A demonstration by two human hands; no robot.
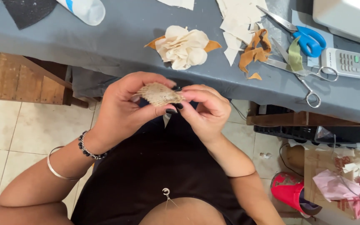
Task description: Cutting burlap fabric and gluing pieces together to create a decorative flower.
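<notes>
Head view: both hands meet over the lap, just below the near edge of the grey cloth-covered table (117,37), pinching a small tan burlap piece (159,94) folded into a petal shape. Left hand (126,109) curled nearly closed, thumb under and fingers over the left side of the burlap piece, palm turned inward, wrist bent, with a black bead bracelet (87,148) and a thin silver bangle (56,168) further down the forearm. Right hand (203,109) also mostly closed, thumb and forefinger tips nipped on the right end of the burlap, dark-painted nails showing, other fingers tucked under. Whether a needle or thread sits between the fingertips, cannot tell. Step in hand looks like folding or pleating the burlap into shape; judging by the grip, the next move calls for keeping the fold pinched tight with the left while the right re-grips or works the free end, small finger motion only. On the table, beyond the burlap piece: cream fabric flower with orange leaves (183,46) directly above it; cream and orange fabric scraps (246,37) to the right of the flower; blue-handled scissors (301,35) and small silver scissors (309,79) further right; white remote control with grey buttons (348,62) at the right end. Below the table to the right, a red container (290,193) and pink fabric bits (338,187) on the floor side.
</notes>
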